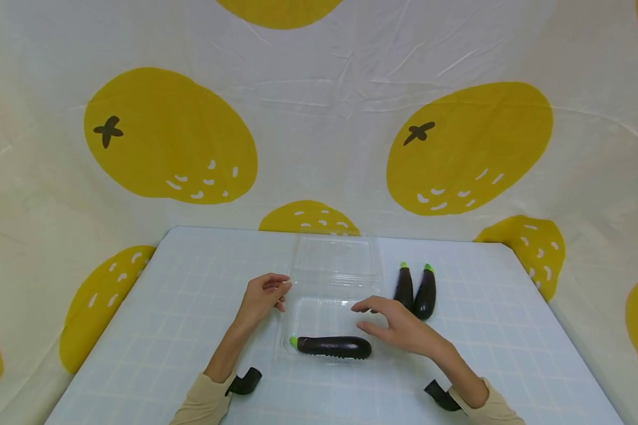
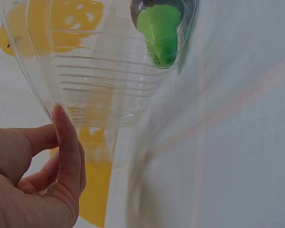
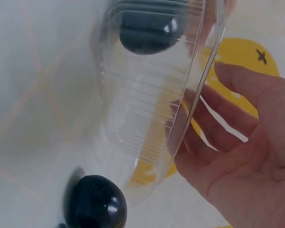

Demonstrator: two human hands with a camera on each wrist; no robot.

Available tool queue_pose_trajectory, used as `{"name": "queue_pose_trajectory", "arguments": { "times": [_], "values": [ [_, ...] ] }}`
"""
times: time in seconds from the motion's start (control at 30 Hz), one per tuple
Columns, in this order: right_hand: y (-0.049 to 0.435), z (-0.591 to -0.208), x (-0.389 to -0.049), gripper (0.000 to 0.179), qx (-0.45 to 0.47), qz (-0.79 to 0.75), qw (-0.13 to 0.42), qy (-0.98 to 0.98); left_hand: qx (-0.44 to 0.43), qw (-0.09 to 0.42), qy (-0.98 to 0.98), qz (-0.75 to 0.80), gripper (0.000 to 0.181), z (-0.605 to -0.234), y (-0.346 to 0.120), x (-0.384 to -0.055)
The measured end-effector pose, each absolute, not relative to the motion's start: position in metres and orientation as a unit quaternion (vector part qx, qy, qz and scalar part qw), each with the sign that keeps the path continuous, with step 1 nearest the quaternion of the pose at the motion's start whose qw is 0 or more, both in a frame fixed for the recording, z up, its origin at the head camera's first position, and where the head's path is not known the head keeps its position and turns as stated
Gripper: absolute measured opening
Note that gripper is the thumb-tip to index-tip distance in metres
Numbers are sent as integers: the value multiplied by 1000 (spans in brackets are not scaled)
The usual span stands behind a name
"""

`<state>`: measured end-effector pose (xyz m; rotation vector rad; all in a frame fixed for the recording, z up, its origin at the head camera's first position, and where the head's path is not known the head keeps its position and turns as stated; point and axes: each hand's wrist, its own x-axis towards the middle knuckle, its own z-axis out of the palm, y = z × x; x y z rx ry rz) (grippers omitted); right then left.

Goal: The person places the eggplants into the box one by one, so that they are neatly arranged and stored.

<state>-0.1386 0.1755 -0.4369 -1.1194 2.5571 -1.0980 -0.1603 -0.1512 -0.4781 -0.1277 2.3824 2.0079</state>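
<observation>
A clear plastic clamshell container (image 1: pixel 324 313) lies with its lid (image 1: pixel 337 254) folded back on the table. Inside its base, along the near side, one dark eggplant (image 1: pixel 334 347) lies crosswise, green stem end (image 2: pixel 161 35) to the left. My left hand (image 1: pixel 266 295) is at the container's left edge near the hinge, thumb and index finger pinching the rim. Over the right part of the base hovers my right hand (image 1: pixel 396 324), thumb and fingers spread apart with nothing between them. Through the clear wall in the right wrist view, some of its fingers (image 3: pixel 180 121) show.
Two more eggplants, one (image 1: pixel 404 287) left of the other (image 1: pixel 425 293), lie on the table right of the container, stems pointing away. A pale checked cloth (image 1: pixel 218 254) covers the table. Behind it hangs a white curtain (image 1: pixel 319 147) with yellow fruit prints.
</observation>
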Motion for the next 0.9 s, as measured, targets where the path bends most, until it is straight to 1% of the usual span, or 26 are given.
{"name": "queue_pose_trajectory", "arguments": {
  "times": [0.23,0.53,0.63,0.9],
  "values": [
    [184,-437,-143,27,-344,-375,31,860,-36,12,763,645,26,-479,-152,-160],
    [199,-436,-147,28,-311,-365,-52,876,-48,13,764,643,25,-481,-152,-161],
    [205,-437,-150,28,-299,-365,-61,880,-48,11,765,642,25,-480,-152,-161],
    [219,-436,-156,30,-256,-373,-64,889,-53,11,768,638,25,-480,-151,-161]
  ]
}}
